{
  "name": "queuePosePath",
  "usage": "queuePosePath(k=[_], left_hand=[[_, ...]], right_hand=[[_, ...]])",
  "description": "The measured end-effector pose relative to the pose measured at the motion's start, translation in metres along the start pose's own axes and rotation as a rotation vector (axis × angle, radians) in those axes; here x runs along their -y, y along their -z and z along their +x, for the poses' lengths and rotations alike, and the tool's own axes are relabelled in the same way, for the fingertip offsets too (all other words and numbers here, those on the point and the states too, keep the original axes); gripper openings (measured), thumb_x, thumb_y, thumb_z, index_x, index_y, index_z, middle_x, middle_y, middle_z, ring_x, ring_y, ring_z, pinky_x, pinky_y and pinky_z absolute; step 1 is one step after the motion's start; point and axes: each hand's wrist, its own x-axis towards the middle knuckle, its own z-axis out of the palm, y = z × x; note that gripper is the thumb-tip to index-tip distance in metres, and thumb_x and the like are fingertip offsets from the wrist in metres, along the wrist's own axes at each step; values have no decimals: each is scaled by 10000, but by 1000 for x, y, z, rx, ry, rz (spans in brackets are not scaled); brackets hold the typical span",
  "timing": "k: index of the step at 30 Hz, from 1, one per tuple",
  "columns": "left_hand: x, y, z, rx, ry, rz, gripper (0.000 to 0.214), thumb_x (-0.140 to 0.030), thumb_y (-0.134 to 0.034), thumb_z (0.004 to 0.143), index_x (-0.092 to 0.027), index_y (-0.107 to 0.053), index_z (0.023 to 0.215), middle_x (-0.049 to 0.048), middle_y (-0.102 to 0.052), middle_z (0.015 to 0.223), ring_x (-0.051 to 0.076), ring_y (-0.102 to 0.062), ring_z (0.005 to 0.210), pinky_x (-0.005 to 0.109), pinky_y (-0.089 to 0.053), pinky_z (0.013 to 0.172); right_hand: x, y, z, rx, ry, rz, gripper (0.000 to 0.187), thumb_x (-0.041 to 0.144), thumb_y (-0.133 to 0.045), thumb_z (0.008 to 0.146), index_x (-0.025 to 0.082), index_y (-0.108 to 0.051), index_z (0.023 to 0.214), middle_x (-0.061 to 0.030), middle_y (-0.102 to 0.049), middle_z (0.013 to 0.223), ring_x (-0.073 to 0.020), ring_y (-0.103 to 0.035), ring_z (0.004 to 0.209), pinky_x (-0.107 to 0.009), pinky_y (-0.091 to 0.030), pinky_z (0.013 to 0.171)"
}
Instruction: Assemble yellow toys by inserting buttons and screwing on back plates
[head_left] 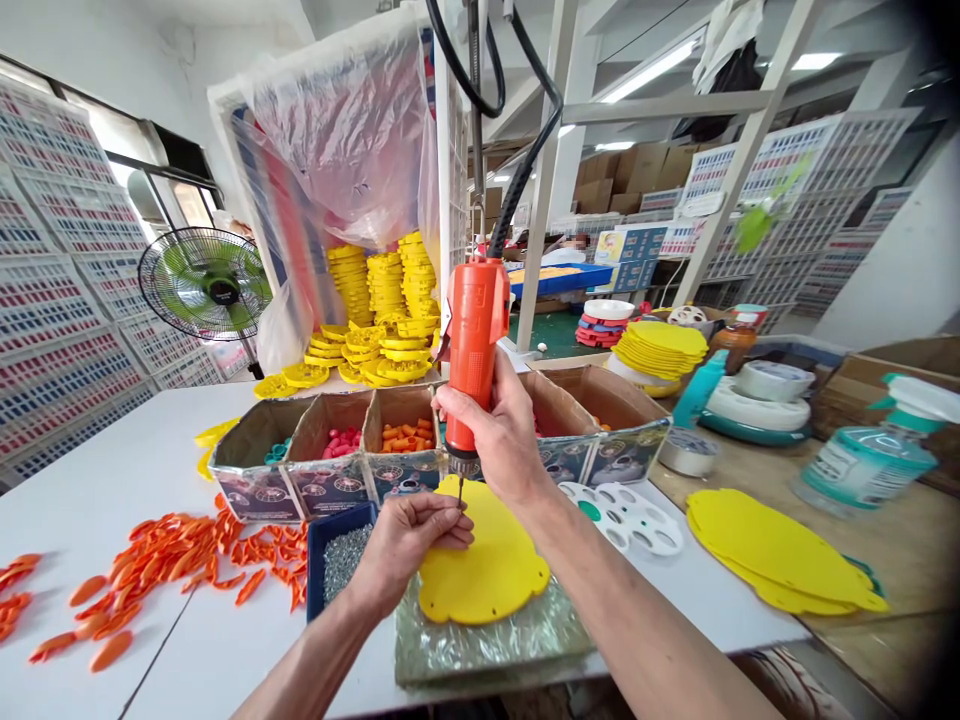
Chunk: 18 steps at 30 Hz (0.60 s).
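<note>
White surface (247,655): wrapped pad (487,655) at front edge, yellow plate (487,575) flat on it. Red electric screwdriver (472,315) upright above plate. Right hand (506,425): fingers closed around its lower body. Left hand (409,540): fingertips pinched together by the bit (460,490); anything between them hidden.

Shows bare left hand (411,540), bare right hand (504,435), plus uncovered left forearm (315,655) and right forearm (630,610), both tapering toward bare wrists (367,590).
</note>
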Motion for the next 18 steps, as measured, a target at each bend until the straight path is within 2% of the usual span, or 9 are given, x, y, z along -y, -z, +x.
queuePosePath(k=[6, 18], left_hand=[[-3, -2, -2, -14, 22, -4, 448, -453, -937, 641, -105, -787, 880, 104, -821, 814, 186, -758, 724, 305, -627, 769], [-1, -5, 0, -19, 0, 3, 454, -471, -934, 633, -109, -780, 862, 89, -821, 787, 178, -758, 700, 290, -636, 746]], right_hand=[[-2, 2, 0, -25, 8, -30, 399, 346, -718, 821, 300, -630, 1208, -9, -713, 1003, -201, -634, 770, -381, -582, 721], [0, 2, -2, -17, -1, -33, 402, 330, -716, 814, 293, -636, 1205, -13, -718, 1024, -189, -628, 743, -382, -576, 715]])
